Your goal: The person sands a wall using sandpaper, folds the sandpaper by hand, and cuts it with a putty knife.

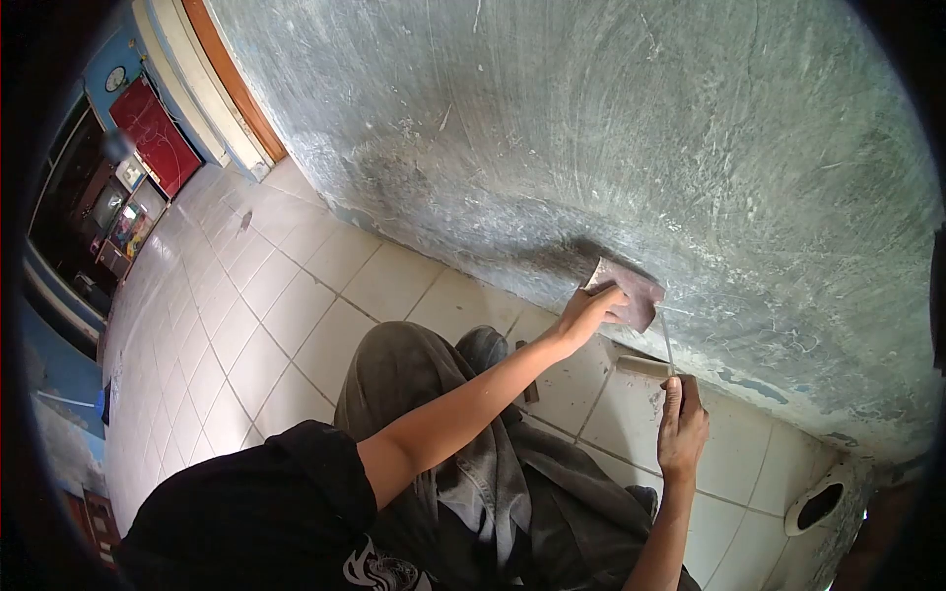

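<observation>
My left hand (594,313) is closed on a brownish sheet (631,288), which it holds close to the lower part of the grey, scuffed wall (552,128). Lower and to the right, my right hand (682,424) grips the end of a thin rod-like tool (667,340). The tool's shaft points up toward the sheet's right edge; whether its tip touches the sheet or the wall I cannot tell. A pale block (642,365) lies on the floor at the wall's foot, between my hands.
White floor tiles (384,281) run along the wall. My bent knees (399,364) are below the left arm, near a small dark bar (529,379). A pipe-like opening (818,507) is at lower right. A red door (156,133) and shelves stand far left.
</observation>
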Demonstrator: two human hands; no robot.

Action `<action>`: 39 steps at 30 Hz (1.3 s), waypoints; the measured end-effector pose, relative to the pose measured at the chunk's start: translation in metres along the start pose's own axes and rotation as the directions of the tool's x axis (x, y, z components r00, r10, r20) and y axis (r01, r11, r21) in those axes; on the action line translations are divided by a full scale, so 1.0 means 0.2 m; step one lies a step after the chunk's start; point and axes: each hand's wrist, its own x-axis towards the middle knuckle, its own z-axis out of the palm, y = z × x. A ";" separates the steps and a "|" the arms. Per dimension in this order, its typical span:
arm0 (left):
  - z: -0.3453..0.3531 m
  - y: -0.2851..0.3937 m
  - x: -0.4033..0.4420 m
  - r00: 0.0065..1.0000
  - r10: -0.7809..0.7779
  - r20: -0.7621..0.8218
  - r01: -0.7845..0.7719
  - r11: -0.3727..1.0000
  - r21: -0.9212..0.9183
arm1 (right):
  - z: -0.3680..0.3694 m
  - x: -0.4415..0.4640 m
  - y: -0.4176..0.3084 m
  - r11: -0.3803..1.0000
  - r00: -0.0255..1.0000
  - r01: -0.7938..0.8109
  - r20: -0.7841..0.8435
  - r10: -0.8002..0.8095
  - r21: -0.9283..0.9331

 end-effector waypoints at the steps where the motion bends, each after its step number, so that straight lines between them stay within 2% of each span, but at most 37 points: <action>1: 0.00 0.00 0.00 1.000 0.011 0.023 -0.012 0.999 0.043 | 0.00 0.00 0.00 1.000 1.000 0.001 0.001 -0.001 -0.001; 7: 0.00 0.01 -0.01 1.000 -0.003 0.029 0.003 1.000 0.007 | -0.01 0.01 0.03 0.996 1.000 0.017 0.007 -0.016 -0.086; 9: 0.00 0.02 -0.01 1.000 -0.004 0.030 0.003 1.000 0.015 | -0.01 0.01 0.04 0.995 0.996 -0.080 0.038 0.082 -0.060; 15: 0.00 0.03 -0.02 0.999 -0.026 0.022 0.023 0.994 0.102 | -0.02 0.01 0.05 0.997 0.997 -0.028 0.079 0.022 0.070; 18: -0.01 0.03 -0.02 0.999 -0.035 0.019 0.033 0.994 0.105 | -0.05 0.01 0.05 0.998 0.986 -0.061 0.159 0.055 0.032; 22: 0.01 0.04 -0.03 0.999 -0.038 0.002 0.038 0.995 0.097 | -0.04 0.01 0.06 0.998 0.988 -0.049 0.146 0.043 0.040; 24: 0.00 0.04 -0.02 0.999 -0.033 0.008 0.032 0.991 0.132 | -0.01 0.01 0.10 0.995 0.995 0.079 0.060 -0.083 0.057; 26: 0.01 0.03 -0.02 0.999 -0.030 0.015 0.028 0.985 0.168 | -0.01 0.01 0.11 0.995 0.995 0.082 0.053 -0.085 0.047; 29: 0.03 0.04 -0.03 0.999 0.005 -0.047 0.000 0.994 0.109 | -0.01 0.00 0.09 0.997 0.996 0.064 0.063 -0.067 0.047; 35: 0.02 0.05 -0.04 1.000 -0.012 0.024 0.008 0.985 0.172 | -0.02 0.00 0.08 0.998 0.996 0.065 0.064 -0.065 0.013; 37: 0.02 0.05 -0.04 0.999 -0.023 0.023 0.018 0.981 0.191 | -0.05 0.00 0.05 0.999 0.991 -0.030 0.132 0.026 0.026; 39: 0.03 0.06 -0.05 0.999 -0.037 0.020 0.032 0.982 0.187 | -0.04 0.00 0.06 1.000 0.991 -0.016 0.135 0.013 0.020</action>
